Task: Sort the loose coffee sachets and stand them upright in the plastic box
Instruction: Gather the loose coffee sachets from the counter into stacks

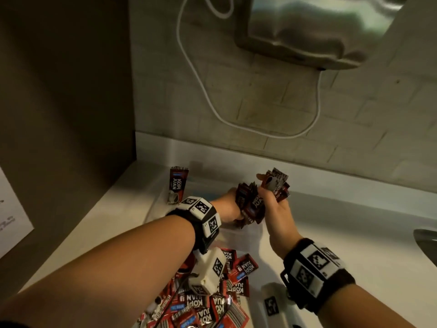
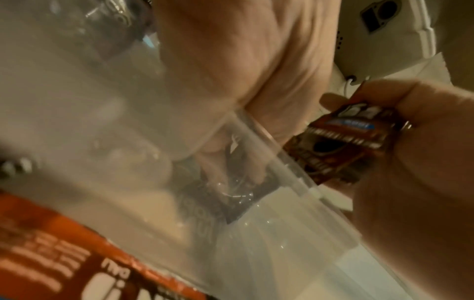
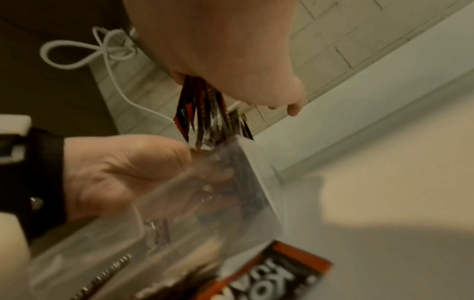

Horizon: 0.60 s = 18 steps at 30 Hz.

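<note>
The left hand (image 1: 230,205) grips a bundle of sachets (image 1: 248,204), fingers curled around it, at the box's near right corner. In the left wrist view the fingers (image 2: 223,166) reach down inside the clear box (image 2: 290,174) with dark sachets among them. The right hand (image 1: 275,204) clamps a second bundle (image 1: 277,184), held just above and to the 1 o'clock side of the first; the two bundles sit close together (whether they touch cannot be told from the head view). In the right wrist view the second bundle (image 3: 210,115) hangs edge-down from the right hand (image 3: 231,52), its lower ends at the box rim (image 3: 259,168), beside the left hand (image 3: 123,172).

The box (image 1: 254,230) stands on the white counter (image 1: 354,233), at centre frame; its walls are transparent and faint in the head view. One sachet (image 1: 177,184) stands upright in the box at its far left, at 10 o'clock from the hands, well apart from both bundles.

A loose pile of sachets (image 1: 208,301) lies on the counter at 6 o'clock from the box, partly under the left forearm. A white cable (image 1: 208,95) loops across the tiled wall at 12 o'clock, below a steel hood (image 1: 319,27).
</note>
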Available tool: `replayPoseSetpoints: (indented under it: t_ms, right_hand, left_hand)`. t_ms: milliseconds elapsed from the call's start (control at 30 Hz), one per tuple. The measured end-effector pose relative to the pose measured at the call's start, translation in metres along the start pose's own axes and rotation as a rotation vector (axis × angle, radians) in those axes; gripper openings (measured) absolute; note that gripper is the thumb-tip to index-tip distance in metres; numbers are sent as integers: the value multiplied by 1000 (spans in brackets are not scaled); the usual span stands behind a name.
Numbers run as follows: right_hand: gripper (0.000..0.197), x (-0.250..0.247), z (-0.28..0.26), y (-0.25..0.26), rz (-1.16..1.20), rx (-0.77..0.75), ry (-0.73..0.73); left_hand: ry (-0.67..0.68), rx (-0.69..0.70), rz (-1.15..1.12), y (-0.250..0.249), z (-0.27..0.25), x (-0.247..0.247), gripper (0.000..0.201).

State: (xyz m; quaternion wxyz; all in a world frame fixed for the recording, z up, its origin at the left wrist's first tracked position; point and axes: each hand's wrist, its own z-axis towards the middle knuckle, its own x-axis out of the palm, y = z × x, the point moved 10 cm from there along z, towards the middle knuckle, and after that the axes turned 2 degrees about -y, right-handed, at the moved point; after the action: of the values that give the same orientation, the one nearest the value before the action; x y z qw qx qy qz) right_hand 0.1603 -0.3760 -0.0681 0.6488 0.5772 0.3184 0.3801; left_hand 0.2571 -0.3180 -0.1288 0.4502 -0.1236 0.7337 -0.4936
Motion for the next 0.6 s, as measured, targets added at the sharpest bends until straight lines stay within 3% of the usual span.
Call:
replayPoseSetpoints:
  t_ms: [133, 267, 333, 400, 467, 600]
  right_hand:
    - [72, -17, 19, -43, -168, 20, -32]
    - [91, -28, 31, -72, -391, 22, -4]
    - [105, -18, 24, -61, -532, 24, 29]
    - [104, -3, 17, -46, -674, -7, 84]
    - [103, 0, 17, -46, -669, -5, 106]
    - [123, 5, 18, -57, -509, 40, 176]
  left_hand:
    - [48, 15, -78, -5, -10, 1, 34]
    - [166, 12, -144, -12, -27, 4, 36]
    - [206, -30, -141, -10, -33, 4, 44]
    - [203, -83, -118, -7, -36, 2, 51]
    - [187, -129, -40, -2, -36, 1, 59]
    - [158, -105, 109, -3, -36, 1, 60]
